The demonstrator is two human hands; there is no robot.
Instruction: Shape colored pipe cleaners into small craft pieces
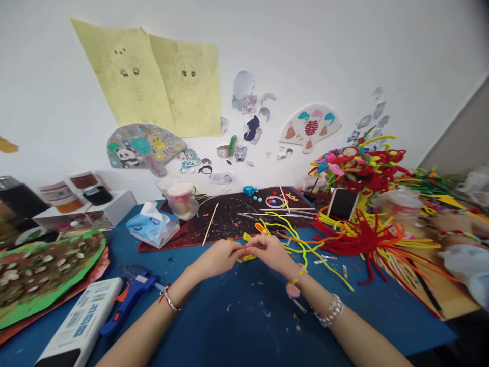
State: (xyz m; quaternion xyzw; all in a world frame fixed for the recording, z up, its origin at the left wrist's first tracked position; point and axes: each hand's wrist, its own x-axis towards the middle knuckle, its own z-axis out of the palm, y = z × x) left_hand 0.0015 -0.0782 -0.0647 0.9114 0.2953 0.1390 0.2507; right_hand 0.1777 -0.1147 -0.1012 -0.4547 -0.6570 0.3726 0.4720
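Yellow pipe cleaner, pinched by both hands

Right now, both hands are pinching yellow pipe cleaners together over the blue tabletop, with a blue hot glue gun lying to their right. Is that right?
No: the blue hot glue gun lies left of the left hand, not right, as the head view shows. The right hand and yellow pipe cleaners stand as you said.
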